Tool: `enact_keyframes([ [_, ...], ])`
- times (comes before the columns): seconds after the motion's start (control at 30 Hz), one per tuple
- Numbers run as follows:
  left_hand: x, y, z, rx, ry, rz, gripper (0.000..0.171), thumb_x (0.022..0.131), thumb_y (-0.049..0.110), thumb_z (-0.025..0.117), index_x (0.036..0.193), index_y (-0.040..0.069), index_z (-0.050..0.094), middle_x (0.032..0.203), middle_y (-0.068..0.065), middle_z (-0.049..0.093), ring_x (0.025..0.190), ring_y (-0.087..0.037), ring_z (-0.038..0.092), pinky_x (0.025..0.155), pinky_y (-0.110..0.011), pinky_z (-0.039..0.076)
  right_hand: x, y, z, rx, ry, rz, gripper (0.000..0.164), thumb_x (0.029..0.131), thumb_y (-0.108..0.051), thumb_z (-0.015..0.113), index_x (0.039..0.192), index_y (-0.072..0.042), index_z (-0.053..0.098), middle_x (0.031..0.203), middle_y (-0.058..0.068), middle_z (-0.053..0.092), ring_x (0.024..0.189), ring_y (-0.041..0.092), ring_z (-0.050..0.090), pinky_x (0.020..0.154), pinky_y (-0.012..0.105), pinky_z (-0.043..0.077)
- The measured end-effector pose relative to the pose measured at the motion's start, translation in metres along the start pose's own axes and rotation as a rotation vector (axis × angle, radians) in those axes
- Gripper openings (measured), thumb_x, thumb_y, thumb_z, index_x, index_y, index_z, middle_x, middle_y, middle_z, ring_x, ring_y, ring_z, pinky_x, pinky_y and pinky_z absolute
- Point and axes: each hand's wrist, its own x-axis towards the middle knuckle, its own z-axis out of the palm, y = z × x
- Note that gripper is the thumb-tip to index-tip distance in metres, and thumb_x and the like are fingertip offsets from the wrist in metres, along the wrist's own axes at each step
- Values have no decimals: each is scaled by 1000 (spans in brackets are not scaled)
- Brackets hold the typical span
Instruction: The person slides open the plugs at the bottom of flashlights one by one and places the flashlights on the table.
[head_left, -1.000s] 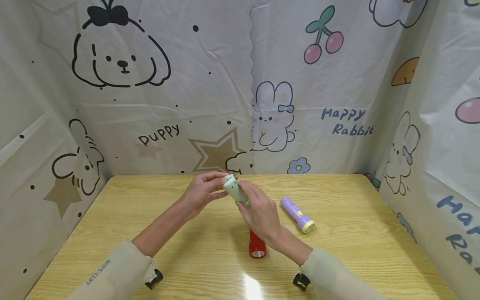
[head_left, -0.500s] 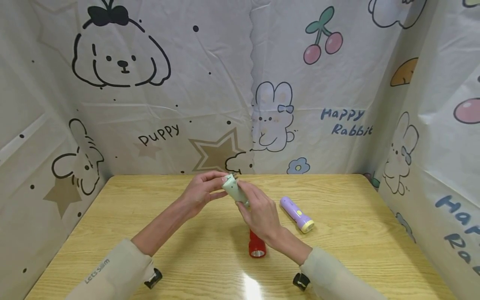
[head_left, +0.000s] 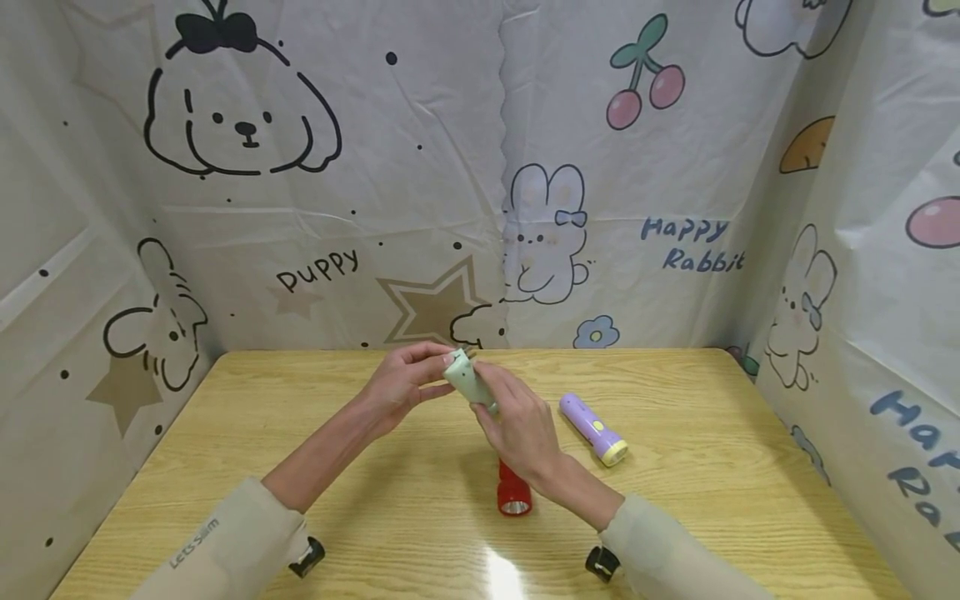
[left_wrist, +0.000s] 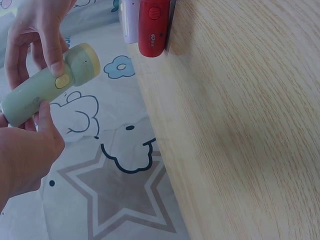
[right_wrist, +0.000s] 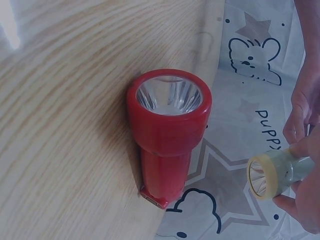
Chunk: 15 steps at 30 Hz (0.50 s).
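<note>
A pale green flashlight [head_left: 465,379] with a yellow head ring [left_wrist: 91,59] is held up above the far part of the table. My right hand [head_left: 525,425] grips it near the head, one digit on the yellow button [left_wrist: 62,81] in the left wrist view. At the tail, my left hand [head_left: 401,387] pinches the body between thumb and fingers. Thin prongs [head_left: 469,351] jut from that end in the head view. The lens [right_wrist: 257,178] faces the right wrist camera. Below my right hand a red flashlight [head_left: 515,496] lies on the table, its rear covered in the head view.
To the right, a purple flashlight [head_left: 592,429] with a yellow head lies slantwise on the wooden table [head_left: 300,500]. A cartoon-printed curtain [head_left: 337,208] stands along the table's back and both sides. Dark wrist cameras [head_left: 602,563] sit at my sleeves.
Both hands keep hold of the green flashlight, which stays almost in place. The prongs at its tail show a little more plainly now. The flashlights on the table have not moved.
</note>
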Motion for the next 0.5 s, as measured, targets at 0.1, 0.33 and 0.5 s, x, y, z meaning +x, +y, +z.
enact_keyframes([
  [0.1, 0, 0, 0, -2, 4, -6, 13, 99, 7, 61, 108, 0, 66, 109, -10, 64, 99, -24, 65, 97, -49, 51, 0, 0, 0, 1, -6, 4, 60, 78, -1, 84, 132, -7, 57, 125, 9, 64, 108, 23, 65, 83, 41, 59],
  [0.33, 0, 0, 0, 2, 7, -10, 11, 99, 8, 61, 105, 0, 66, 110, -11, 63, 98, -24, 65, 96, -48, 52, 0, 0, -1, 2, -5, 1, 61, 78, -2, 85, 132, -8, 58, 126, 9, 64, 108, 24, 65, 83, 41, 59],
  [0.5, 0, 0, 0, 4, 8, -8, 9, 99, 8, 61, 103, 1, 67, 108, -11, 62, 97, -24, 65, 98, -53, 49, 1, -1, -1, 6, -13, 7, 61, 78, -1, 85, 132, -9, 58, 126, 8, 64, 108, 24, 65, 83, 41, 59],
])
